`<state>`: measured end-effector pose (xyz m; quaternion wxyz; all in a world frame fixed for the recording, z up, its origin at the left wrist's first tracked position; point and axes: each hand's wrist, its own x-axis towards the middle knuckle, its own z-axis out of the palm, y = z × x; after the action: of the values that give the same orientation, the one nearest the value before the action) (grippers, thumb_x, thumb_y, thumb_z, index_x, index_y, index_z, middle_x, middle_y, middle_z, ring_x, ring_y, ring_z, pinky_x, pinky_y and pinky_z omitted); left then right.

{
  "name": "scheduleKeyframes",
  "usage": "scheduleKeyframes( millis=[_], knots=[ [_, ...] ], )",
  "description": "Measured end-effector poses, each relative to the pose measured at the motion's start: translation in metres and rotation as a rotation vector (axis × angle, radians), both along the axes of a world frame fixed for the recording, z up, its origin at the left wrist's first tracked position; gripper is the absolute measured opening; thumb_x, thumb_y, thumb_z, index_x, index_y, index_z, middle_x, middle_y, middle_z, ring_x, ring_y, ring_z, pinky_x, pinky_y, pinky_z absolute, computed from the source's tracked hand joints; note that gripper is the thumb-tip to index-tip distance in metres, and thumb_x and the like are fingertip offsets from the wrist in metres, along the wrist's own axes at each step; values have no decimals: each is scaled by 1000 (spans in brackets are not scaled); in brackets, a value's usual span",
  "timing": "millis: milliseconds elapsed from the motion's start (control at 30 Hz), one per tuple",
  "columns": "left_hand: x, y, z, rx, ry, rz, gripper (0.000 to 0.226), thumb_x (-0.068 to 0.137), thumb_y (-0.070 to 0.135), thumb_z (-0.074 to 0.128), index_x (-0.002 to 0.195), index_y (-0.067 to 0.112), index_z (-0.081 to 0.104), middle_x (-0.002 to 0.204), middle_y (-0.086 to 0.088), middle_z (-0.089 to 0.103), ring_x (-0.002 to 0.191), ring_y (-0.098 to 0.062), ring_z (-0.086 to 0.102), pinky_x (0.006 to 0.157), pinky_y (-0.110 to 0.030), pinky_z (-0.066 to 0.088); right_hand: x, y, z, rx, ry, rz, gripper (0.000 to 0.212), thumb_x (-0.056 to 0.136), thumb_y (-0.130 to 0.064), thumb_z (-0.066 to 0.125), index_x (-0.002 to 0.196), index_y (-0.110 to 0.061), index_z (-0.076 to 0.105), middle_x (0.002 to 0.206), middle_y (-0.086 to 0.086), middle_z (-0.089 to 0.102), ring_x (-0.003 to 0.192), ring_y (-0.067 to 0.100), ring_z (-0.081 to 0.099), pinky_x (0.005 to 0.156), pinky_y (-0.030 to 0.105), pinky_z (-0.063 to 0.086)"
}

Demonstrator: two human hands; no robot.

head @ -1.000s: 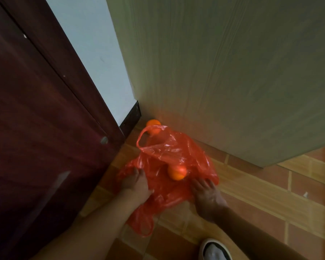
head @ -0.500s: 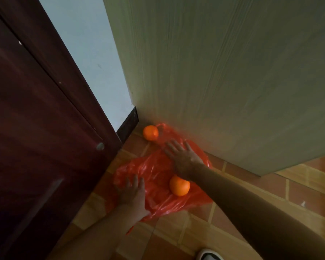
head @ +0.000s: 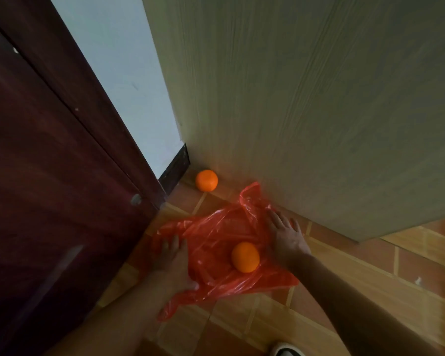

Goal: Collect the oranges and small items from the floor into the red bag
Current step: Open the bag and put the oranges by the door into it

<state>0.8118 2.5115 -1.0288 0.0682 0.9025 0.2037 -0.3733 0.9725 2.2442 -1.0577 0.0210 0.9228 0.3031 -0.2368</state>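
Red plastic, thin and crinkly, is what we have under our hands: the red bag (head: 224,250) lies spread on the tiled floor (head: 344,278), close to the corner where the dark door (head: 49,201) and the pale wooden panel (head: 306,111) meet. Our left hand (head: 174,260) lies flat on the bag's left edge with its fingers stretched out, holding nothing. Our right hand (head: 285,235) presses flat on the bag's far right side, fingers spread wide, just beside the panel. One orange (head: 245,256) sits on the bag between our two hands (nearer the right one). The second orange (head: 206,180) rests on the bare floor, right in the corner, apart from the bag. A white shoe (head: 287,352) peeks in at the floor's near edge.
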Motion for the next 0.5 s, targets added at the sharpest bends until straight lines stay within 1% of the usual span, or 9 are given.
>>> scheduleKeyframes(
  millis=[33,100,167,200,267,333,400,500],
  knots=[
    [2,1,2,-13,-21,0,136,66,66,83,163,21,-1,170,-5,-12,156,-36,-1,122,-60,20,-3,3,7,66,-35,-26,91,96,-56,48,165,-24,-2,172,2,-8,159,25,-3,125,55,3],
    [6,3,5,-23,-78,-21,128,65,66,83,162,25,10,170,-3,-5,155,-34,6,120,-58,25,-8,11,20,215,-138,-42,85,87,-46,48,163,-20,21,171,8,15,157,28,12,126,54,14],
    [7,7,8,-42,-140,-26,117,66,66,81,159,30,19,170,0,3,154,-32,11,119,-55,29,-11,23,29,355,-221,0,79,81,-39,50,156,-18,39,163,12,34,150,32,28,119,56,28],
    [7,8,10,-51,-166,-19,111,67,66,80,157,32,24,169,1,8,154,-30,13,119,-53,30,-13,31,32,403,-238,31,76,81,-37,51,153,-16,43,160,12,38,147,34,32,115,58,31],
    [5,14,11,-46,-225,5,97,70,65,78,152,34,35,166,2,17,152,-27,19,119,-48,31,-13,53,38,456,-259,91,72,83,-36,50,152,-15,45,158,12,40,144,36,36,113,58,33],
    [2,20,13,-35,-289,16,84,75,63,74,147,34,42,163,1,25,149,-26,24,118,-45,33,-9,78,45,505,-285,146,67,85,-34,51,149,-14,47,156,12,42,140,36,39,111,57,35],
    [-3,27,14,-23,-339,-6,77,80,59,70,147,35,42,161,1,27,148,-25,28,117,-43,35,-2,103,49,515,-283,200,65,88,-32,54,149,-15,46,156,11,41,138,36,39,111,55,35],
    [-10,38,17,-13,-423,-54,79,83,55,68,153,38,36,161,5,28,147,-22,30,115,-41,37,14,139,42,460,-256,283,69,86,-32,61,151,-14,43,157,13,39,138,36,39,111,54,37]
  ],
)
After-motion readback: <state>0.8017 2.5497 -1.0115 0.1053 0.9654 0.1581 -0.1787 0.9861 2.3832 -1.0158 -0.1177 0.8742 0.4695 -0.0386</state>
